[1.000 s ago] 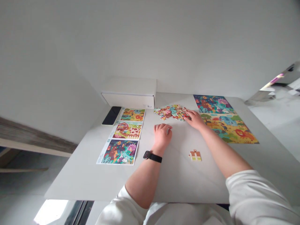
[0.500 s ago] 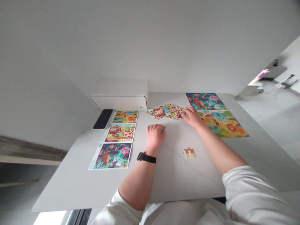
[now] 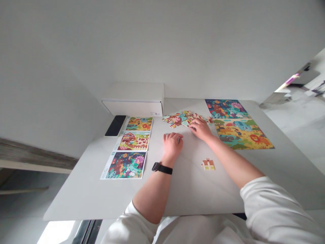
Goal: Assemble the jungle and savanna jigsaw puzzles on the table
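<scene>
A heap of jigsaw puzzle pieces point(image 3: 175, 119) lies at the back middle of the table. My right hand point(image 3: 200, 129) reaches its front right side, fingers apart and bent, fingertips touching pieces; no piece is plainly gripped. Under those fingertips one light teal piece sits tilted. My left hand point(image 3: 173, 143) rests on the table in front of the heap, fingers loosely bent and apart, holding nothing; a black watch point(image 3: 161, 168) is on that wrist. Nearer to me, a few joined puzzle pieces point(image 3: 208, 164) in brown, white and yellow lie flat.
On the left are a sheet with three pictures point(image 3: 134, 141), a black phone point(image 3: 115, 125) and a white box point(image 3: 132, 107) against the wall. Two assembled puzzles, a dark one point(image 3: 226, 109) and a yellow one point(image 3: 243, 134), lie at the right. The table point(image 3: 188, 196) ends close to my body.
My right hand has moved left along the front of the heap, and some pieces now show spread out at its right end. My left hand stays resting. The view has shifted slightly.
</scene>
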A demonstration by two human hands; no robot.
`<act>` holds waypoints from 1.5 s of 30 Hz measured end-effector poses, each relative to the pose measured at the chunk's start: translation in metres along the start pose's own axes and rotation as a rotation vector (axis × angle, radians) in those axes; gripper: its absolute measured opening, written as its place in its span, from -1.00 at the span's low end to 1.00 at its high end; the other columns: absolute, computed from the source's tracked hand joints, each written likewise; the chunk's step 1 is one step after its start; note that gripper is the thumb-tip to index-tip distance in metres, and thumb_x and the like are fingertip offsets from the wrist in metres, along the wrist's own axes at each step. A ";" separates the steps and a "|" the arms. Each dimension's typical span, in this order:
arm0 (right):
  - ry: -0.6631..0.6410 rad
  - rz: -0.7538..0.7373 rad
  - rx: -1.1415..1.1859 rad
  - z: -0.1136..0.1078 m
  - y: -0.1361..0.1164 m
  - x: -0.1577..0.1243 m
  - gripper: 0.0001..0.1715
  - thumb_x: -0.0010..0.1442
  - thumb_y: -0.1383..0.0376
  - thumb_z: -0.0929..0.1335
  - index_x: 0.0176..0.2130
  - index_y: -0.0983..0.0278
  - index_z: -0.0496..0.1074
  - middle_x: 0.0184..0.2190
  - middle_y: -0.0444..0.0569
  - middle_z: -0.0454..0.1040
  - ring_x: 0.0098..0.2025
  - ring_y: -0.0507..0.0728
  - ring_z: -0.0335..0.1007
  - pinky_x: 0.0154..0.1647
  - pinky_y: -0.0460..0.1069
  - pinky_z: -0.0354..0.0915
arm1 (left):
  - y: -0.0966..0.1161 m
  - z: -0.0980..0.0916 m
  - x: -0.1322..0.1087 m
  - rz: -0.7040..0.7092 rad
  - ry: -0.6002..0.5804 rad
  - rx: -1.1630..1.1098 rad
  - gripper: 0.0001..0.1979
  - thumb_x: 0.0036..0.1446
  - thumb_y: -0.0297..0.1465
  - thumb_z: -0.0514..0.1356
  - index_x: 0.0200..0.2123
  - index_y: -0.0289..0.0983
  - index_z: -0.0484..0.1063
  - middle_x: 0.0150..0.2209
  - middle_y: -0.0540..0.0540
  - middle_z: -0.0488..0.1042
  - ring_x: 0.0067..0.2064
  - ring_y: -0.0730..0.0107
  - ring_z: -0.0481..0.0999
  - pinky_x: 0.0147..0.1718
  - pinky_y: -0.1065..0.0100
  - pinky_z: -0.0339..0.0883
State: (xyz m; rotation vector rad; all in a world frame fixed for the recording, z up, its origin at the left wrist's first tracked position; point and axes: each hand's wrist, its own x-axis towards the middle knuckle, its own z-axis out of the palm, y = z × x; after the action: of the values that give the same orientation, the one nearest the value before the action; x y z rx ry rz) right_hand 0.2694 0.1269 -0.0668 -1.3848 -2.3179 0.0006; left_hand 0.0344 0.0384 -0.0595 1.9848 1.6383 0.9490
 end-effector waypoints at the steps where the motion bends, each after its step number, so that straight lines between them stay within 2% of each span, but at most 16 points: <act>1: 0.005 0.005 0.002 0.000 0.001 -0.001 -0.75 0.40 0.35 0.41 -0.05 0.14 0.72 0.04 0.09 0.62 0.16 0.33 0.48 0.33 0.25 0.34 | 0.000 0.000 0.000 0.001 0.003 -0.002 -0.79 0.31 -0.51 0.25 -0.16 -0.11 0.67 -0.06 -0.11 0.69 0.09 0.05 0.56 0.34 -0.04 0.09; 4: 0.015 0.045 -0.003 0.002 0.004 0.000 -0.64 0.37 0.32 0.44 0.12 0.14 0.68 0.10 0.13 0.59 0.22 0.37 0.45 0.39 0.30 0.29 | 0.000 0.000 0.000 0.004 -0.003 -0.006 -0.80 0.31 -0.50 0.26 -0.16 -0.11 0.66 -0.06 -0.12 0.69 0.10 0.04 0.55 0.33 -0.04 0.10; 6: 0.002 0.066 0.000 0.004 0.005 0.003 -0.58 0.35 0.30 0.47 0.17 0.12 0.67 0.13 0.16 0.57 0.26 0.41 0.42 0.42 0.34 0.27 | 0.000 0.000 0.001 0.001 -0.015 -0.005 -0.80 0.31 -0.50 0.26 -0.16 -0.11 0.66 -0.05 -0.12 0.69 0.11 0.03 0.55 0.33 -0.05 0.10; 9: -0.006 0.050 0.027 0.006 0.004 0.005 -0.67 0.35 0.31 0.47 0.06 0.07 0.73 0.13 0.12 0.56 0.26 0.40 0.42 0.40 0.37 0.28 | 0.000 0.000 0.001 -0.003 -0.014 0.002 -0.79 0.30 -0.51 0.26 -0.17 -0.12 0.66 -0.05 -0.13 0.69 0.12 0.02 0.55 0.35 -0.08 0.07; 14: 0.001 -0.062 0.094 0.000 0.004 -0.001 -0.79 0.33 0.33 0.49 -0.13 0.06 0.76 0.06 0.06 0.59 0.21 0.34 0.48 0.34 0.29 0.35 | 0.000 0.001 0.000 0.005 -0.003 0.002 -0.80 0.30 -0.51 0.26 -0.17 -0.12 0.66 -0.06 -0.12 0.70 0.11 0.02 0.55 0.37 -0.09 0.05; 19: -0.007 -0.087 0.145 -0.007 0.005 -0.005 -0.80 0.32 0.33 0.49 -0.11 0.09 0.74 0.02 0.04 0.64 0.13 0.31 0.55 0.29 0.26 0.40 | 0.000 0.001 0.000 0.007 -0.005 0.023 -0.79 0.31 -0.49 0.25 -0.17 -0.10 0.67 -0.06 -0.10 0.70 0.11 0.04 0.55 0.36 -0.06 0.07; 21: -0.013 -0.083 0.158 -0.007 0.005 -0.003 -0.72 0.31 0.32 0.49 0.00 0.09 0.72 0.05 0.05 0.66 0.16 0.32 0.56 0.32 0.27 0.40 | 0.001 0.000 0.000 0.000 -0.014 0.028 -0.79 0.31 -0.49 0.24 -0.16 -0.11 0.67 -0.05 -0.10 0.70 0.12 0.04 0.55 0.35 -0.05 0.09; 26: -0.109 -0.115 0.154 -0.008 -0.002 0.013 -0.31 0.24 0.34 0.54 0.32 0.10 0.56 0.26 0.07 0.61 0.34 0.35 0.47 0.45 0.30 0.30 | 0.002 -0.001 -0.001 -0.005 -0.026 0.031 -0.78 0.32 -0.48 0.24 -0.14 -0.10 0.68 -0.04 -0.10 0.70 0.14 0.06 0.54 0.37 -0.04 0.06; 30: -0.258 -0.127 0.072 -0.008 -0.012 0.028 -0.25 0.21 0.36 0.55 0.35 0.14 0.53 0.29 0.12 0.59 0.36 0.37 0.44 0.46 0.30 0.27 | 0.002 -0.001 -0.001 -0.008 -0.025 0.042 -0.79 0.32 -0.47 0.24 -0.14 -0.09 0.68 -0.03 -0.09 0.70 0.14 0.08 0.54 0.38 -0.03 0.07; 33: -0.313 -0.111 0.033 -0.011 -0.016 0.035 -0.23 0.18 0.36 0.57 0.34 0.13 0.54 0.26 0.14 0.59 0.33 0.38 0.47 0.42 0.26 0.30 | 0.002 0.000 0.000 -0.009 -0.026 0.050 -0.78 0.32 -0.47 0.24 -0.14 -0.09 0.68 -0.03 -0.09 0.70 0.13 0.08 0.54 0.37 -0.02 0.08; 37: -0.296 -0.016 0.099 -0.017 -0.010 0.038 -0.24 0.05 0.35 0.63 0.23 0.11 0.62 0.17 0.12 0.61 0.19 0.36 0.55 0.28 0.18 0.40 | 0.001 0.000 0.000 0.002 -0.016 0.037 -0.79 0.31 -0.48 0.24 -0.14 -0.10 0.67 -0.03 -0.12 0.70 0.11 0.03 0.55 0.33 -0.03 0.12; 39: -0.239 0.071 0.196 -0.020 -0.002 0.035 -0.46 0.06 0.34 0.61 0.07 0.14 0.70 0.05 0.09 0.65 0.07 0.32 0.59 0.20 0.16 0.44 | 0.000 0.001 0.000 0.010 -0.003 0.018 -0.78 0.31 -0.48 0.24 -0.14 -0.10 0.67 -0.03 -0.13 0.70 0.11 0.01 0.56 0.33 -0.05 0.12; 41: -0.170 0.211 0.353 -0.024 0.006 0.026 -0.71 0.11 0.26 0.58 -0.12 0.18 0.71 -0.19 0.02 0.66 -0.14 0.24 0.58 0.05 0.14 0.49 | -0.001 0.001 0.000 0.015 0.006 0.007 -0.78 0.31 -0.48 0.24 -0.12 -0.10 0.66 -0.03 -0.13 0.70 0.11 0.01 0.56 0.33 -0.05 0.13; 42: -0.129 0.297 0.465 -0.027 0.009 0.019 -0.76 0.11 0.20 0.57 -0.18 0.19 0.68 -0.29 -0.03 0.63 -0.23 0.21 0.55 -0.04 0.13 0.50 | -0.001 0.001 0.000 0.018 0.007 0.004 -0.78 0.31 -0.48 0.24 -0.11 -0.10 0.66 -0.03 -0.13 0.69 0.11 0.01 0.56 0.33 -0.05 0.13; 43: -0.088 0.385 0.595 -0.030 0.011 0.011 -0.73 0.10 0.14 0.58 -0.20 0.19 0.66 -0.36 -0.07 0.60 -0.28 0.18 0.53 -0.11 0.11 0.51 | 0.000 0.001 0.001 0.019 0.007 0.002 -0.78 0.31 -0.48 0.23 -0.10 -0.10 0.65 -0.02 -0.13 0.69 0.12 0.01 0.56 0.32 -0.04 0.14; 45: -0.002 0.541 0.870 -0.037 0.010 -0.010 -0.59 0.03 0.04 0.62 -0.21 0.19 0.61 -0.36 -0.11 0.59 -0.30 0.15 0.52 -0.21 0.07 0.52 | 0.000 0.000 0.001 0.020 0.010 -0.005 -0.77 0.31 -0.47 0.24 -0.08 -0.11 0.65 -0.01 -0.14 0.69 0.13 0.00 0.56 0.32 -0.03 0.16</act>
State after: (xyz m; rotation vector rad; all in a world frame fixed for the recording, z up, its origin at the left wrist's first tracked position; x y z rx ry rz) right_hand 0.2955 0.1160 -0.0393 -1.4221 -1.5210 1.0285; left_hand 0.0349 0.0395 -0.0592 1.9999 1.6225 0.9704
